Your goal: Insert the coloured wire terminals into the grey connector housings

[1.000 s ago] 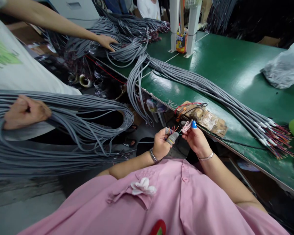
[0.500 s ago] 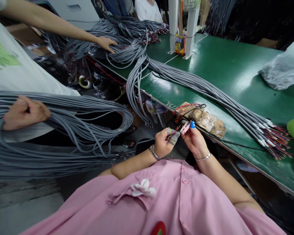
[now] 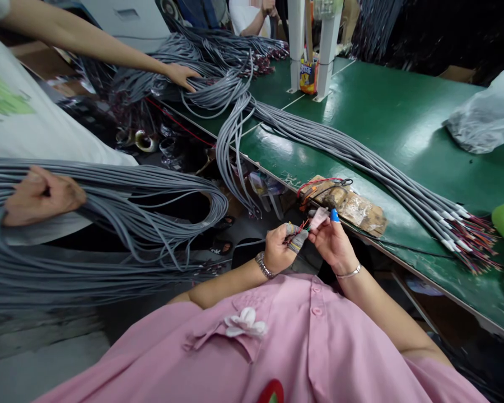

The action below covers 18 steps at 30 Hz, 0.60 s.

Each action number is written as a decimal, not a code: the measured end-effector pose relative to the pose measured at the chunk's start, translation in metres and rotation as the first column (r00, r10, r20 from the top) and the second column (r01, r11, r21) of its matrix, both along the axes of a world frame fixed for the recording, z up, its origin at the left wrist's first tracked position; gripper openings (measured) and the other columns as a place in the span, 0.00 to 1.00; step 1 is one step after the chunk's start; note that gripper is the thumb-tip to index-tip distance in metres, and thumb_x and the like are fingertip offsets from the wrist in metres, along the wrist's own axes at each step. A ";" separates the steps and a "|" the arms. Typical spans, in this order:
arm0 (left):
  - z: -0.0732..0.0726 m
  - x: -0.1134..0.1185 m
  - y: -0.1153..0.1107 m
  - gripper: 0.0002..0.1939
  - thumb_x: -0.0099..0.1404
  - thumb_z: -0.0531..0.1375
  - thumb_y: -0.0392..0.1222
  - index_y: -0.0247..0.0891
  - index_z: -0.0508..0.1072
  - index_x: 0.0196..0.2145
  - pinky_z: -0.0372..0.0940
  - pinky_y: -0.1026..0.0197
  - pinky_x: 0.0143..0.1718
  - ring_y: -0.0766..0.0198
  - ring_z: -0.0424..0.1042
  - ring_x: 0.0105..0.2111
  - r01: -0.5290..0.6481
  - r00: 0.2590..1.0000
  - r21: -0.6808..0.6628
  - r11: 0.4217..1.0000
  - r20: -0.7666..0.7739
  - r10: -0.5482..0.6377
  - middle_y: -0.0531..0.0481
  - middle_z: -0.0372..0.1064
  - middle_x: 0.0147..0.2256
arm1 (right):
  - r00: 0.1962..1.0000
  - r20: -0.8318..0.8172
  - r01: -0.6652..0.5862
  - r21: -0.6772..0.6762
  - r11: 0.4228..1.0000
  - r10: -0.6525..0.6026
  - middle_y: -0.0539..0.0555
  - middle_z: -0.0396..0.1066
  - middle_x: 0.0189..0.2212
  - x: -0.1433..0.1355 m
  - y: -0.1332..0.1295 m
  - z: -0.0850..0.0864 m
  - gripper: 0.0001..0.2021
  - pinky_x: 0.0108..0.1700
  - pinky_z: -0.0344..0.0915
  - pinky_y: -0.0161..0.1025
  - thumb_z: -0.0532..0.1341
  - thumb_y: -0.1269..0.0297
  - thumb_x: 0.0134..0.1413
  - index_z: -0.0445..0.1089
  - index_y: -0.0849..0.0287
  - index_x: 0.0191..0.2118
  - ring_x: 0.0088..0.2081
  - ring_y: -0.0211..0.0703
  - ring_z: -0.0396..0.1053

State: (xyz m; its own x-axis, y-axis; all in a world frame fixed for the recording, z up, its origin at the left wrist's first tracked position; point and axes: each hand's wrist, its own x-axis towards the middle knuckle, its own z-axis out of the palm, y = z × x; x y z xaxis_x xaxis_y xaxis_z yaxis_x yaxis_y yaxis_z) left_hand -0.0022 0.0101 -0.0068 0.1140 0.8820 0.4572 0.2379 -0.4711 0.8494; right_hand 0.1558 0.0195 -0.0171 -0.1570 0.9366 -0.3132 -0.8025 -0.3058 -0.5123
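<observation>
Closed around the end of a grey cable, my left hand point(image 3: 280, 246) wears grey finger covers, and thin coloured wires point(image 3: 305, 225) stick out between its fingertips. My right hand point(image 3: 332, 242) has a blue cover on one fingertip and a light pink cover on another. Its fingers are pressed together right beside the wire ends; what they hold, if anything, is too small to tell. Just beyond both hands, a taped cardboard block point(image 3: 353, 207) with a lump on it sits at the edge of the green table point(image 3: 386, 117).
A long bundle of grey cables point(image 3: 344, 145) crosses the table, ending in coloured wires at the right. At the left a person's hand point(image 3: 46, 196) grips a big cable loop; their other hand point(image 3: 180, 74) rests on piled cables. A plastic bag point(image 3: 487, 115) lies far right.
My right hand's fingers have shifted slightly, and the pink-covered finger has turned beside the wires. My left hand is nearly still. At the back, another person's hands have come into view.
</observation>
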 end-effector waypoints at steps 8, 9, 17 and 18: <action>0.002 0.007 -0.008 0.15 0.58 0.65 0.50 0.37 0.66 0.29 0.49 0.70 0.12 0.74 0.55 0.11 0.230 0.877 -0.510 0.829 0.478 0.050 0.59 0.63 0.17 | 0.978 0.191 0.062 0.135 0.989 -0.087 0.48 0.71 0.27 0.001 -0.005 -0.004 0.11 0.29 0.65 0.32 0.65 0.54 0.54 0.74 0.57 0.34 0.27 0.34 0.65; 0.003 0.009 -0.008 0.15 0.57 0.65 0.50 0.37 0.66 0.28 0.49 0.70 0.12 0.75 0.55 0.11 0.243 0.865 -0.524 0.816 0.498 0.062 0.59 0.63 0.17 | 0.961 0.241 0.099 0.167 0.981 -0.138 0.48 0.71 0.26 0.001 -0.005 -0.006 0.12 0.29 0.64 0.32 0.64 0.53 0.55 0.74 0.57 0.33 0.27 0.34 0.64; 0.005 0.018 -0.006 0.14 0.57 0.66 0.48 0.37 0.66 0.29 0.48 0.71 0.11 0.75 0.55 0.11 0.281 0.846 -0.537 0.796 0.530 0.058 0.59 0.64 0.17 | 0.980 0.181 0.047 0.191 0.981 -0.082 0.50 0.73 0.28 -0.003 0.002 -0.012 0.17 0.31 0.64 0.34 0.65 0.47 0.50 0.75 0.56 0.34 0.28 0.36 0.66; 0.005 0.020 -0.006 0.14 0.57 0.66 0.48 0.37 0.66 0.30 0.48 0.71 0.11 0.75 0.55 0.11 0.277 0.848 -0.535 0.798 0.527 0.060 0.59 0.64 0.17 | 0.990 0.133 0.029 0.171 0.985 -0.052 0.50 0.73 0.30 -0.003 0.003 -0.010 0.16 0.31 0.65 0.34 0.66 0.48 0.49 0.75 0.56 0.34 0.29 0.36 0.67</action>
